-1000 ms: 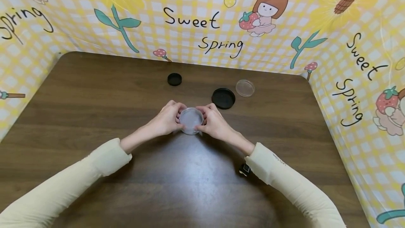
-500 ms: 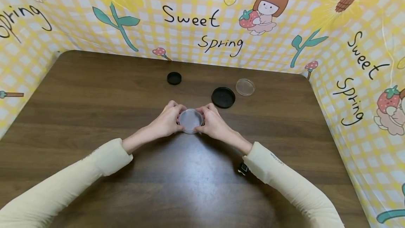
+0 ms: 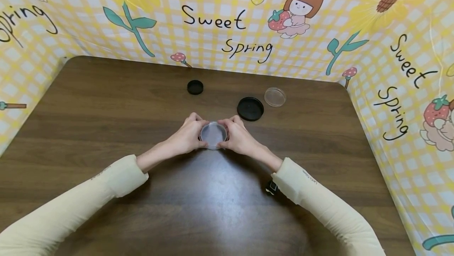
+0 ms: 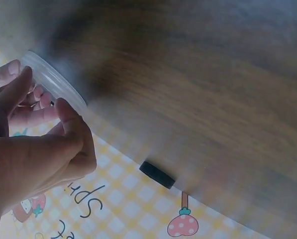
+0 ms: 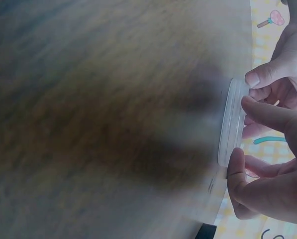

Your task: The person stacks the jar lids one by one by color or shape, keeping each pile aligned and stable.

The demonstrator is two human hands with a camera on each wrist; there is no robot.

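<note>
In the middle of the table, my two hands hold a clear, shallow round plastic dish [image 3: 213, 135] between them. My left hand [image 3: 191, 132] grips its left rim, thumb at the near side and fingers at the far side. On the opposite rim, my right hand [image 3: 238, 135] grips in a mirrored way. Seen edge-on in the right wrist view, the dish [image 5: 231, 122] lies low and flat near the tabletop; whether it touches the wood I cannot tell. Some fingertips beneath its edge are hidden in the head view.
Behind the hands, a small round black lid-like piece [image 3: 195, 87] lies at the back. To the right are a larger black round piece [image 3: 250, 109] and a clear round piece [image 3: 274, 96]. A small black device [image 3: 272, 187] shows beside the right sleeve. Printed cloth [image 3: 248, 31] walls the brown table [image 3: 124, 102].
Both hands stay on the dish, their fingers drawn slightly closer round its rim. The dish looks a little flatter than a second ago. The other pieces have stayed put.
</note>
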